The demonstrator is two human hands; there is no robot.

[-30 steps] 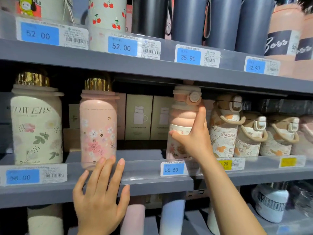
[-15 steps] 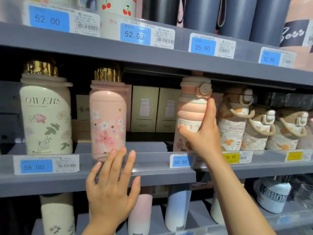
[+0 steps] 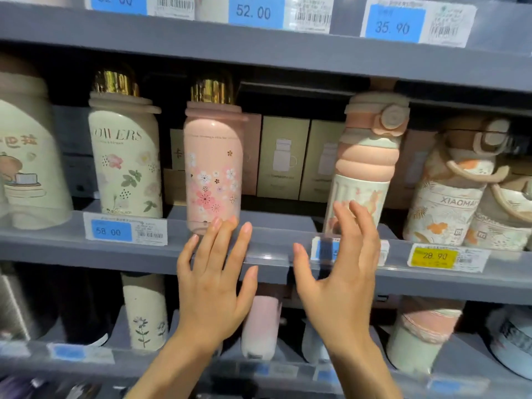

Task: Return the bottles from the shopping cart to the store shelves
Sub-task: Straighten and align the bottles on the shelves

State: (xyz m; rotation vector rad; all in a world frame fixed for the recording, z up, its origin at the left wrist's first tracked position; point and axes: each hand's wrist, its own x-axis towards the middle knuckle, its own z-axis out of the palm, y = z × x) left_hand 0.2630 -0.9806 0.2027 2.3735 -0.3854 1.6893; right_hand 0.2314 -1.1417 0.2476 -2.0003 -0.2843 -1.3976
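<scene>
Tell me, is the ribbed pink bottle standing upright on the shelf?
Nearly upright: the ribbed pink bottle stands on the shelf, top leaning slightly right. Neither hand holds it.

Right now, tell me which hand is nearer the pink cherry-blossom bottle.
Left. The left hand lies just below the pink cherry-blossom bottle, fingertips overlapping its base. The right hand is off to its right, before the ribbed bottle.

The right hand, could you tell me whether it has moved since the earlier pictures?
Yes. The right hand has let go of the ribbed pink bottle and dropped down toward the shelf edge.
</scene>
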